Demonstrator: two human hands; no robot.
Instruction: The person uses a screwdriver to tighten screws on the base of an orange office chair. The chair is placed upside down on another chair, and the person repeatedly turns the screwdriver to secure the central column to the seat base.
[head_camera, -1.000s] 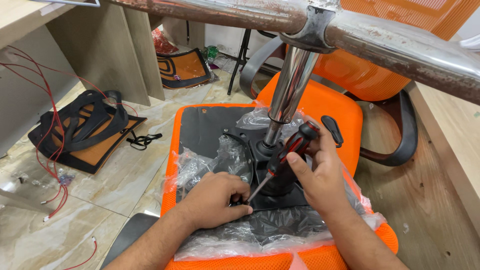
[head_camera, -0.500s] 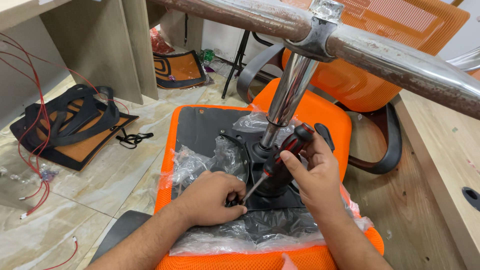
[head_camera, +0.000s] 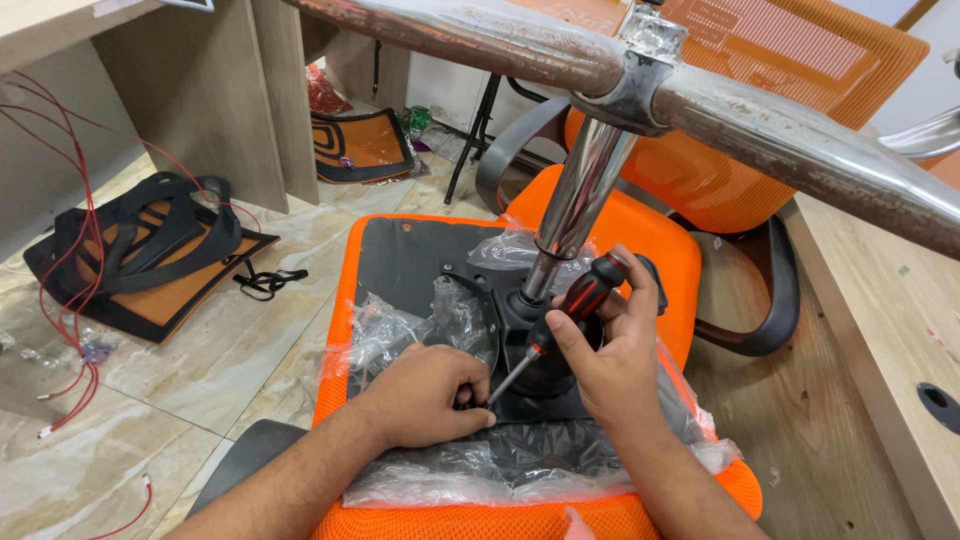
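Note:
An orange office chair seat (head_camera: 670, 250) lies upside down, its black underside plate (head_camera: 410, 265) facing up and wrapped in clear plastic (head_camera: 400, 330). A chrome column (head_camera: 575, 215) rises from the black mechanism to the chrome base legs (head_camera: 780, 130) overhead. My right hand (head_camera: 610, 360) grips a screwdriver (head_camera: 570, 310) with a black and red handle, its tip angled down to the left. My left hand (head_camera: 430, 395) rests on the plate with its fingers pinched at the screwdriver's tip; what they hold is hidden.
A second orange mesh chair (head_camera: 790, 110) stands behind, with a black armrest (head_camera: 765, 300) beside the seat. Orange and black chair parts (head_camera: 140, 260) lie on the tiled floor at left, near red wires (head_camera: 75, 300). Wooden desks (head_camera: 880, 330) flank both sides.
The view has shifted slightly. Both hands stay at the mechanism, the screwdriver still angled toward my left fingers.

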